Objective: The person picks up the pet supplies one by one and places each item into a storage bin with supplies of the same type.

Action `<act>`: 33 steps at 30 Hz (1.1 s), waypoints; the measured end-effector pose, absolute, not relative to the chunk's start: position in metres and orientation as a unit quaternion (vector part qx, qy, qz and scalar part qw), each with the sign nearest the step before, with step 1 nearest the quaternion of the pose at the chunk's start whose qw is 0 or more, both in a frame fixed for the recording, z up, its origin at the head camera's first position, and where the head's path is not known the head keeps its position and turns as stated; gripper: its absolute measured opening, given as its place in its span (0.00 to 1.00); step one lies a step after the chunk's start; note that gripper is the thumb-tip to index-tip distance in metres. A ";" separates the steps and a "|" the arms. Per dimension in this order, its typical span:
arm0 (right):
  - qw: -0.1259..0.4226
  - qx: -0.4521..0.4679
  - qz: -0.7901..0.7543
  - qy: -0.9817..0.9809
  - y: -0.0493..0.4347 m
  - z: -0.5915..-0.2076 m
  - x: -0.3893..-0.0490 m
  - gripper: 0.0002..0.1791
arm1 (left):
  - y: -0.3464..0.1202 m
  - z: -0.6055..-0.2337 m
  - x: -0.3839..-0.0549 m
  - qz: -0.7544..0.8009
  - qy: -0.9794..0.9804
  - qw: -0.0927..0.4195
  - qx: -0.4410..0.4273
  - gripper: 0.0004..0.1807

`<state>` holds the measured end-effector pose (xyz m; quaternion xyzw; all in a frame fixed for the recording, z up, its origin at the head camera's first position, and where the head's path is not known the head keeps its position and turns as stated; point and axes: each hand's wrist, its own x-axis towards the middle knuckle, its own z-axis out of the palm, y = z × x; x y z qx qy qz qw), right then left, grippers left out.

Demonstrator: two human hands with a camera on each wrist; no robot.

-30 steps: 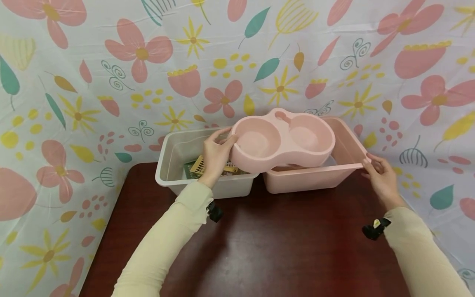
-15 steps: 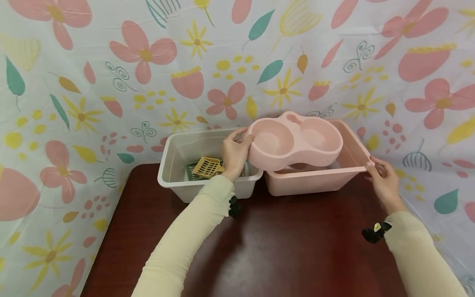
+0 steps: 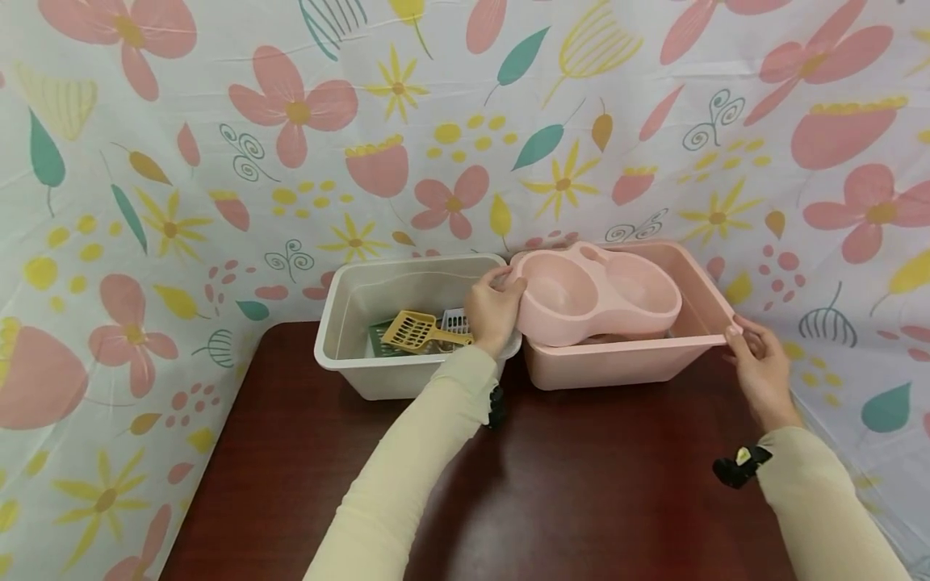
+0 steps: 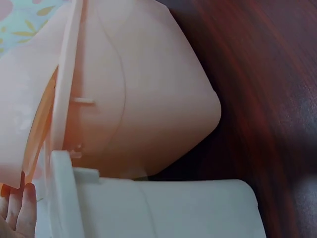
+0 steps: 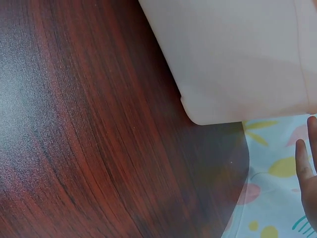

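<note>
My left hand [image 3: 494, 311] grips the left end of a pink double pet bowl [image 3: 603, 297], two round hollows joined side by side. The bowl sits in the mouth of a pink plastic bin [image 3: 617, 367], its left end at the bin's rim. In the left wrist view the fingers [image 4: 26, 210] show under the bowl's edge [image 4: 12, 124]. At the bin's front right corner my right hand [image 3: 759, 367] pinches the rim between thumb and fingers. The right wrist view shows that bin's outer wall [image 5: 237, 64] with fingertips beside it.
A whitish bin [image 3: 414, 375] stands left of the pink one, their rims close together. Inside it lie a yellow slotted litter scoop [image 3: 412, 331], a green slotted piece [image 3: 379, 343] and a white slotted one [image 3: 456, 321]. Behind the dark wooden table [image 3: 581, 484] hangs a flowered cloth [image 3: 465, 121].
My left hand has moved right and down with the double bowl, which has gone from above the bins into the pink bin's mouth. The right hand stays on the rim.
</note>
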<state>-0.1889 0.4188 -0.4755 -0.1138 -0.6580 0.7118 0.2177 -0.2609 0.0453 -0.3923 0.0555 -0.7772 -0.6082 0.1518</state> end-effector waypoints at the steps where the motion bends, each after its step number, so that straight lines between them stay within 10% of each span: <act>1: 0.218 -0.115 0.714 -0.656 0.418 -0.475 -0.189 0.17 | 0.047 -0.393 -0.261 -0.606 -0.779 0.151 0.058 0.16; 33: 0.237 -0.138 0.723 -0.634 0.411 -0.479 -0.191 0.19 | 0.052 -0.397 -0.251 -0.597 -0.799 0.048 -0.054 0.15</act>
